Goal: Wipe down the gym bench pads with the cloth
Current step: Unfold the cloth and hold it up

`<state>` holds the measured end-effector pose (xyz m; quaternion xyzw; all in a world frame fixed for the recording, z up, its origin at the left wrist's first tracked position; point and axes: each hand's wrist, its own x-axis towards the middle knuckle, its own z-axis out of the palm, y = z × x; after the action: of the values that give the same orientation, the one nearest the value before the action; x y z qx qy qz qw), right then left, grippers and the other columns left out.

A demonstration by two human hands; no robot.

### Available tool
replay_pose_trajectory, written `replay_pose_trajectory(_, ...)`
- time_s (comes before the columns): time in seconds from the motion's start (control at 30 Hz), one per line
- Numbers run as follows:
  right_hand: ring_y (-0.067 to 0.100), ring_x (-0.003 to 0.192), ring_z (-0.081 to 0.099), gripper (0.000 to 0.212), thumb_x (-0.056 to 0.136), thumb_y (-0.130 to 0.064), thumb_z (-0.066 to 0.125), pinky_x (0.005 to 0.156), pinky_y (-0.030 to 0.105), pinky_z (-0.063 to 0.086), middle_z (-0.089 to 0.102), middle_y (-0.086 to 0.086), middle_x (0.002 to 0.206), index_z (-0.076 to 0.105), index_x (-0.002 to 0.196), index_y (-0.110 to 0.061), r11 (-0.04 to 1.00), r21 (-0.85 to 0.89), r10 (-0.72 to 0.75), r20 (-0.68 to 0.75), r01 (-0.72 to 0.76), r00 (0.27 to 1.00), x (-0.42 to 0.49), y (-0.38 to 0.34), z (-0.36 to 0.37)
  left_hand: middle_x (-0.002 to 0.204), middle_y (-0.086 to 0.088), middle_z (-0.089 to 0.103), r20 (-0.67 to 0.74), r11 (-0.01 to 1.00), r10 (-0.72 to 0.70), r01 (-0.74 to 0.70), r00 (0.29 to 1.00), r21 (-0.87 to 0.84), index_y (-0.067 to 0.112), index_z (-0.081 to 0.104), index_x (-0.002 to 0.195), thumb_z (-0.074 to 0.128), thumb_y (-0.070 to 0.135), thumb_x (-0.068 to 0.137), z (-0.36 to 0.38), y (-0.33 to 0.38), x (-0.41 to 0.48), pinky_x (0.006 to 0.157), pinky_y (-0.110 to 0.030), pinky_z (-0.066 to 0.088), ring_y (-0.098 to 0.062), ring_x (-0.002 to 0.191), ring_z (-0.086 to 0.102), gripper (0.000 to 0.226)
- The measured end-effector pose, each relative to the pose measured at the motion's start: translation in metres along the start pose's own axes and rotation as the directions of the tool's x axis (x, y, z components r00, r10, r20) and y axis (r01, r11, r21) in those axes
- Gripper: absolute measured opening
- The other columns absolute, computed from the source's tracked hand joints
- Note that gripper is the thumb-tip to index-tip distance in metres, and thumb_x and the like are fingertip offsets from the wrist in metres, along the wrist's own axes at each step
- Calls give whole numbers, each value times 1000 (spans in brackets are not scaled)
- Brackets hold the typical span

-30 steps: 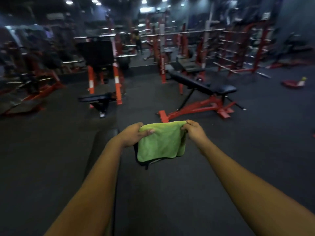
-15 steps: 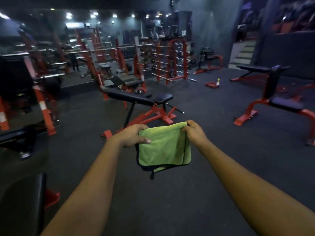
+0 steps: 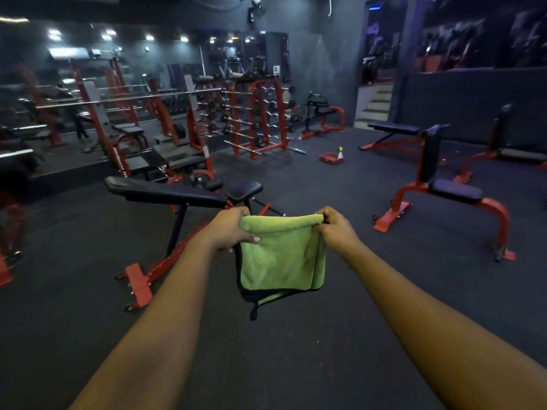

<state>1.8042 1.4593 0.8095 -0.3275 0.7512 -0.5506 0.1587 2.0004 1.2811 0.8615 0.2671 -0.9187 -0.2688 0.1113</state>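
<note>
Green cloth (image 3: 281, 255) hangs folded, pinched between left hand (image 3: 229, 230), right hand (image 3: 333, 229).

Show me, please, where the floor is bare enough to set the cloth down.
Bare floor lies between the near bench on the left and the upright-back bench on the right, and across the foreground below the cloth. Behind the near bench it is crowded with racks.

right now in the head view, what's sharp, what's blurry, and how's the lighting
Head view: dim gym, small spotlights glare at upper left; cloth, left hand and right hand are sharp; far left machines and upper right wall are blurred; wide lens bows the edges.
</note>
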Motion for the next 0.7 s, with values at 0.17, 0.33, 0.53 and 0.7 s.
replay_pose_trajectory(0.17,22,100,65,29,90,1,54,86,41,55,70,3,106,67,98,-24,1000,20,3,-59,-2,998,124,6,7,95,3,66,54,991,128,-126,990,-43,19,55,92,86,36,72,-22,-19,127,65,-31,43,-13,88,61,41)
replay_pose_trajectory(0.33,19,92,64,22,91,-1,57,74,32,52,70,1,97,69,96,-19,1000,8,16,-153,-15,988,239,7,7,96,0,68,108,980,189,-181,976,-77,22,58,92,76,35,84,-40,-45,257,73,-33,47,-19,92,66,24)
replay_pose_trajectory(0.53,13,84,59,16,92,-6,56,69,31,48,67,1,96,66,95,-17,1000,0,20,-225,-20,974,386,38,4,90,3,68,-11,965,262,-262,965,-23,19,61,95,75,35,84,-25,-67,413,63,-25,44,-11,83,63,24)
replay_pose_trajectory(0.7,13,82,57,14,93,-7,56,65,31,46,65,0,93,65,92,-18,1000,-12,-1,-193,-2,981,536,71,-14,85,4,65,-35,958,287,-287,957,14,19,58,92,71,39,88,-11,-76,565,57,-24,40,-7,76,59,24)
